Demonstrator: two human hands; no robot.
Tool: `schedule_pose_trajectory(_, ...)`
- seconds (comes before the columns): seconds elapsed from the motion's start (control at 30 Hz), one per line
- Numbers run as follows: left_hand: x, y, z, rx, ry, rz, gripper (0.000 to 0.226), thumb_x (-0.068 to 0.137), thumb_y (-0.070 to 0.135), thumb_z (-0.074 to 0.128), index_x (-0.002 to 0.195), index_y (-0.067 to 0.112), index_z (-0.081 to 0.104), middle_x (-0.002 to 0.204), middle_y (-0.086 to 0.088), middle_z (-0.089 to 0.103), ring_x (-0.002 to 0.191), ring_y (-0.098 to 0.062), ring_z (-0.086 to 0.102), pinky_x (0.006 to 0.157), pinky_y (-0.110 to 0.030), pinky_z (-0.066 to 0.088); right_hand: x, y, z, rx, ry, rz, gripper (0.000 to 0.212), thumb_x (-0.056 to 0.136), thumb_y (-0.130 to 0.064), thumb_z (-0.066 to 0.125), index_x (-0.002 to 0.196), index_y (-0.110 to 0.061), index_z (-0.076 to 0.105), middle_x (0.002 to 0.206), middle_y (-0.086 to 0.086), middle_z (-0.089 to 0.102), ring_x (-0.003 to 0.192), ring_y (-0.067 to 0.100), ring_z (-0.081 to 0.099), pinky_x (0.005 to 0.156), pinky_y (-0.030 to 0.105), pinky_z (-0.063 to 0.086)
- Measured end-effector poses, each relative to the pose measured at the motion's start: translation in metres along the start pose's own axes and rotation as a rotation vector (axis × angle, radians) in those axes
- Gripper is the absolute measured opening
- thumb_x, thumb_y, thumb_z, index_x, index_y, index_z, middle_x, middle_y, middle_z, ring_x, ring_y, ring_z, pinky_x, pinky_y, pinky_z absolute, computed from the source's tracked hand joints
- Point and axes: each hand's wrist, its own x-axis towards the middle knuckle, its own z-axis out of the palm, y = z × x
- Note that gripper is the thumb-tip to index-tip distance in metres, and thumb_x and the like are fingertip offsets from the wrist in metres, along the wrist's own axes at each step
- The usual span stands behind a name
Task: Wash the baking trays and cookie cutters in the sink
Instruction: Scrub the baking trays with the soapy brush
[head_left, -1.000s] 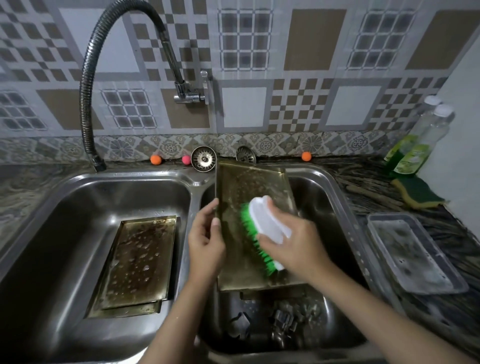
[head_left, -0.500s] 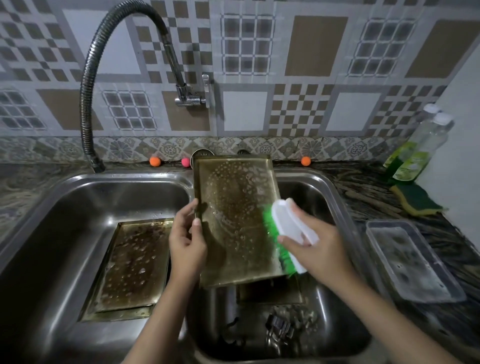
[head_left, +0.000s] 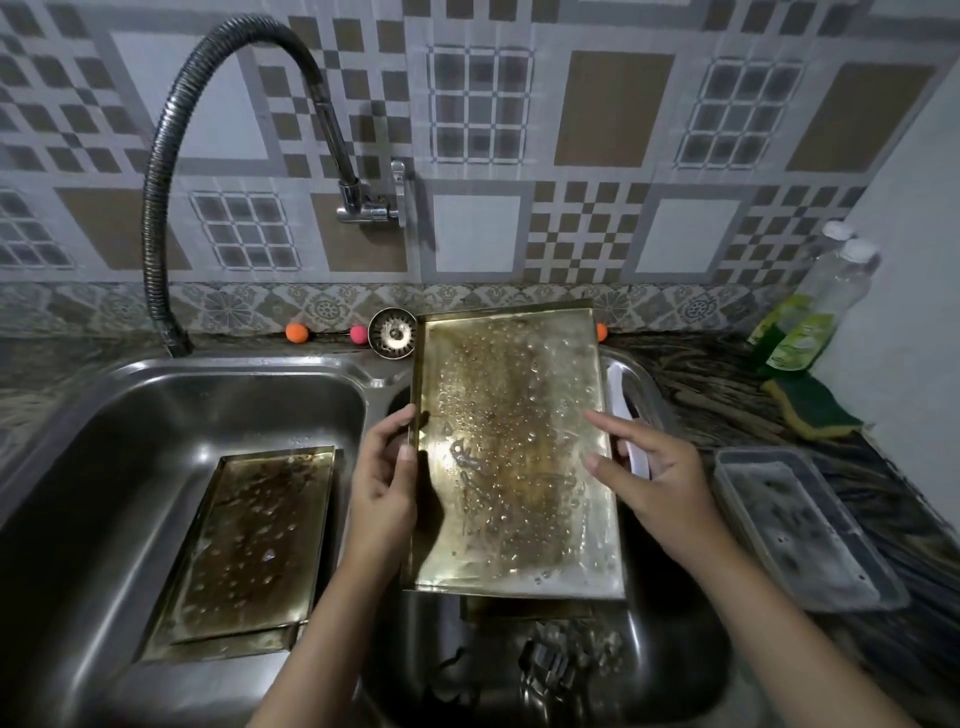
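Note:
A wet, soapy brass-coloured baking tray (head_left: 509, 457) stands tilted over the right basin of the steel sink (head_left: 234, 364). My left hand (head_left: 384, 483) grips its left edge. My right hand (head_left: 654, 483) holds a white scrub brush (head_left: 621, 400) behind the tray's right edge, with thumb and forefinger lying on the tray's face. A second stained tray (head_left: 249, 551) lies flat in the left basin. Several metal cookie cutters (head_left: 550, 665) lie on the bottom of the right basin, below another tray edge (head_left: 519, 608).
A flexible faucet (head_left: 171, 156) arches over the left basin. A sink strainer (head_left: 392, 332) leans against the backsplash beside small orange and pink balls. On the right counter are a soapy plastic container (head_left: 800, 525), a green sponge (head_left: 810, 410) and soap bottles (head_left: 810, 317).
The tray was lifted and turned to face me more squarely. My right hand stopped scrubbing and moved the brush off the tray's face to behind its right edge.

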Motion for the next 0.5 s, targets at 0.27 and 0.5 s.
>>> schedule_pose_trajectory(0.27,-0.006,0.013,0.02,0.413,-0.256,-0.057,0.043,0.085,0.045,0.052,0.128,0.04,0.044,0.137,0.01,0.047,0.128,0.001,0.041,0.109,-0.025,0.033,-0.007,-0.001,0.015,0.08,0.174,0.058,0.044,0.083,0.011,0.062,0.114,-0.019,0.07,0.112,0.007,0.068,0.102,0.019,0.055,0.091,0.012,0.041)
schedule_pose_trajectory(0.5,-0.043,0.048,0.064,0.309,-0.633,-0.183,0.1,0.07,0.059,0.069,0.15,0.026,0.019,0.149,0.014,0.034,0.136,0.003,0.032,0.111,-0.021,0.031,-0.006,0.003,0.029,0.083,0.134,0.047,0.038,0.08,-0.001,0.073,0.11,-0.024,0.071,0.09,-0.017,0.068,0.088,-0.006,0.062,0.082,0.007,0.043)
